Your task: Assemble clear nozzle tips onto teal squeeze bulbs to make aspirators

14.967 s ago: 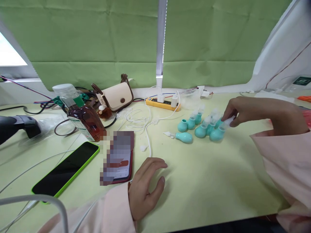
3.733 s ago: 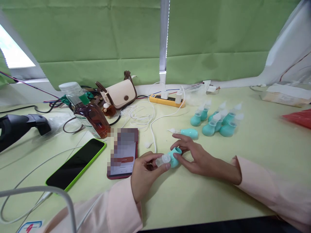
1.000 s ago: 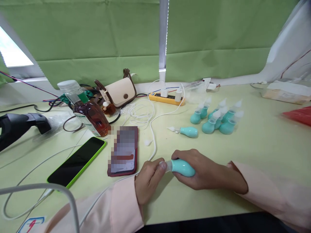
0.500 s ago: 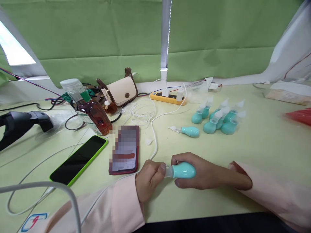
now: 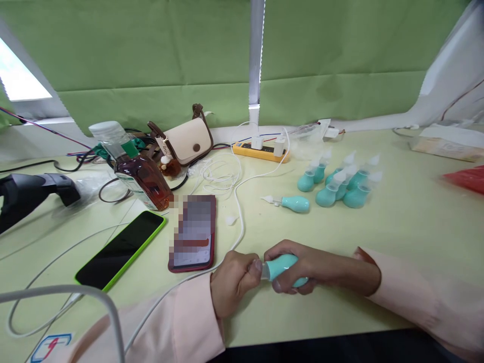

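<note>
Between my hands, low over the table's front, lies a teal bulb nasal aspirator [image 5: 282, 264] on its side. My right hand [image 5: 302, 267] wraps round its bulb, the thumb pressed across the near side. My left hand [image 5: 237, 277] is closed on the clear nozzle end, hiding the tip. Farther off, another teal aspirator [image 5: 296, 204] lies on its side with its white tip to the left. Behind it to the right stands a group of several upright aspirators [image 5: 355, 195] with clear nozzles. A small white translucent piece [image 5: 231, 221] lies beside the cable.
Left of my hands lie a red-cased phone [image 5: 192, 237] and a green-cased phone [image 5: 121, 249]. A brown bottle [image 5: 141, 176], a cream handbag [image 5: 191, 141] and a yellow power strip [image 5: 242, 149] are farther back. A white cable [image 5: 239, 201] runs across the table. A black handheld device [image 5: 38, 194] is at the left.
My right hand's fingers and thumb have closed round the teal bulb, where they were spread beside it before. My left hand keeps its hold on the nozzle end.
</note>
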A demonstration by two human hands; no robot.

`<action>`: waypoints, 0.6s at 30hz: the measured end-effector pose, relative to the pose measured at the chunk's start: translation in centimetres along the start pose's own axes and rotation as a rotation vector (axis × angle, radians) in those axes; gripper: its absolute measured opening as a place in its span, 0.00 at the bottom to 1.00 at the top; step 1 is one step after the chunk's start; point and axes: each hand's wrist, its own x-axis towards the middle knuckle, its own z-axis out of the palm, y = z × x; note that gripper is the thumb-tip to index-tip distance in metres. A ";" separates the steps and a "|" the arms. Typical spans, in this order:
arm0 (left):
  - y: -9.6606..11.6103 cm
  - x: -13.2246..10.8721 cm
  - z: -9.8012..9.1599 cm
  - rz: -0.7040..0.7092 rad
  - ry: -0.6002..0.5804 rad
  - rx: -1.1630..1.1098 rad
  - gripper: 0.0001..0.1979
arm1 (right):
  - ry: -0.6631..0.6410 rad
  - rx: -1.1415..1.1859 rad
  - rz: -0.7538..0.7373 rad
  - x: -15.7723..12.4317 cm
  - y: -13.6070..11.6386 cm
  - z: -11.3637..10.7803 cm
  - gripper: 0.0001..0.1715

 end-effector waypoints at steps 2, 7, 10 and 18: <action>-0.2 0.1 -0.1 -0.001 0.011 -0.010 0.19 | 0.009 0.031 -0.019 0.1 0.1 0.1 0.15; -0.4 0.2 0.0 0.019 0.088 -0.151 0.18 | 0.138 -0.120 -0.172 0.2 0.2 0.5 0.20; -0.2 0.2 0.2 0.017 0.212 -0.306 0.16 | 0.199 -0.172 -0.413 0.1 0.5 1.0 0.19; 0.7 -0.2 0.2 0.043 0.326 -0.325 0.06 | 0.337 -0.524 -0.616 -0.4 0.9 2.1 0.22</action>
